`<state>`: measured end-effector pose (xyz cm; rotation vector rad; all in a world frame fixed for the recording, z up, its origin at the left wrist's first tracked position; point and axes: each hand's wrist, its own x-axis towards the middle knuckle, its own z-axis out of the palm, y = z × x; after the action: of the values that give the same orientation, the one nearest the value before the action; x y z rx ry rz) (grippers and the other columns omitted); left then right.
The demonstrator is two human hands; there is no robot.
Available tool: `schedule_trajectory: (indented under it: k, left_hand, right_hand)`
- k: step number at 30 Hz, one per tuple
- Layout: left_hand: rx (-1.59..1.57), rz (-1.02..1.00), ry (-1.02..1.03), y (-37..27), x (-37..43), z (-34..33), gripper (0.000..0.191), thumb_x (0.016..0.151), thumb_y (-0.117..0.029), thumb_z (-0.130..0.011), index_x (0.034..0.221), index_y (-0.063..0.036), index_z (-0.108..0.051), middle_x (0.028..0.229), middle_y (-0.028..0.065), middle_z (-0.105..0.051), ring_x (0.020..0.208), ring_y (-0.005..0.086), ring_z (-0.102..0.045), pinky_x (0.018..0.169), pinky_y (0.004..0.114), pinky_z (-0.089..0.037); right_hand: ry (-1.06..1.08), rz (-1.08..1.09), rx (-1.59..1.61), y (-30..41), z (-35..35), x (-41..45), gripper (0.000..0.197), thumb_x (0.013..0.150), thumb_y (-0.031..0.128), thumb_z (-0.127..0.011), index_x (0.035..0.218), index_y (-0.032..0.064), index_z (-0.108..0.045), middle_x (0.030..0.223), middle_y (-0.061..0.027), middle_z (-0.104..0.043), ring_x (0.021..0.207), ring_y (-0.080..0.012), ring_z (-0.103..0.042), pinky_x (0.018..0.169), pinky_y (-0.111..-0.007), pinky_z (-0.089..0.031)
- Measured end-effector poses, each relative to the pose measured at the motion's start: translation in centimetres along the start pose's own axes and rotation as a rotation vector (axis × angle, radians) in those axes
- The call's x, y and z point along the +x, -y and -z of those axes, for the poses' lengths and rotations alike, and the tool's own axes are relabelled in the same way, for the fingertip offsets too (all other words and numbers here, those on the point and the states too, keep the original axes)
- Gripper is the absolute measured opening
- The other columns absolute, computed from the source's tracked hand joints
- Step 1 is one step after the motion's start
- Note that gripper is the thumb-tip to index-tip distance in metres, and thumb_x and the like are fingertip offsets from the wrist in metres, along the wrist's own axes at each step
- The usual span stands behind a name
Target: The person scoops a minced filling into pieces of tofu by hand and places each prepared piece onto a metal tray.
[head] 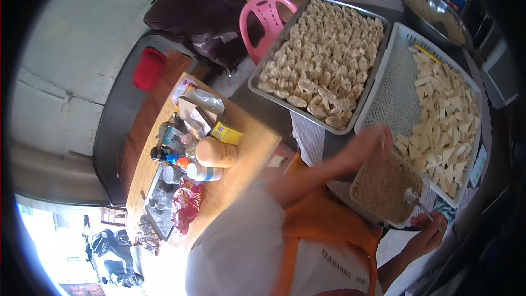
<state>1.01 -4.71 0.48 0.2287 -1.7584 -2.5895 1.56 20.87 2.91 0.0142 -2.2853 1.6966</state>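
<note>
My right hand (431, 228) holds a metal spoon (415, 199), its bowl over the near right end of a rectangular tub (354, 193) of brown, crumbly minced filling (384, 185). My left hand (376, 139) is blurred above the tub's far edge, by the corner of a white perforated plastic basket (394, 90); whether something is between its fingers is unclear. Pale triangular pieces, apparently tofu (446, 123), are heaped along the basket's right side. Left of the basket, a metal tray (283, 100) bears close rows of speckled, lumpy pieces (328, 53).
A steel bowl (435, 12) of similar filling stands beyond the basket. A thin yellow stick-like object (427, 54) lies at the basket's far edge. Behind the tray is a pink plastic chair (263, 12). Bottles, boxes and a red bag (185, 205) crowd the wooden table (257, 144) at left.
</note>
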Motion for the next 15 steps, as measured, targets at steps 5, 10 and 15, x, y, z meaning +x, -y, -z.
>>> schedule_trajectory:
  k: [5,10,15]
  left_hand:
    - [0.308,-0.299,-0.210,-5.0,2.5,11.3,0.030,0.087,-0.018,-0.051,0.107,-0.0081,-0.031,0.085,0.0089,-0.055,0.067,0.0153,-0.053,0.058,0.026,-0.046]
    - [1.267,-0.496,-0.554,-7.8,3.2,22.8,0.020,0.080,-0.010,-0.057,0.097,0.0003,-0.053,0.086,0.0117,-0.060,0.063,0.0158,-0.054,0.059,0.028,-0.046]
    - [1.128,-0.316,-0.478,-9.4,2.0,25.8,0.025,0.072,-0.018,-0.067,0.090,-0.0017,-0.062,0.076,0.0119,-0.065,0.070,0.0171,-0.063,0.061,0.030,-0.046]
  right_hand:
    - [0.001,0.014,0.052,0.0,0.7,0.3,0.028,0.093,0.024,-0.043,0.080,0.0018,-0.056,0.058,-0.0036,-0.056,0.044,-0.0104,-0.053,0.045,-0.021,-0.044]
    - [-0.009,0.003,0.048,-0.1,0.6,0.1,0.028,0.092,0.023,-0.044,0.079,0.0020,-0.056,0.059,-0.0035,-0.057,0.043,-0.0102,-0.054,0.044,-0.021,-0.045]
    - [0.017,0.003,0.070,-0.1,0.0,-0.1,0.027,0.093,0.023,-0.043,0.081,0.0022,-0.055,0.060,-0.0042,-0.058,0.044,-0.0106,-0.055,0.044,-0.020,-0.046]
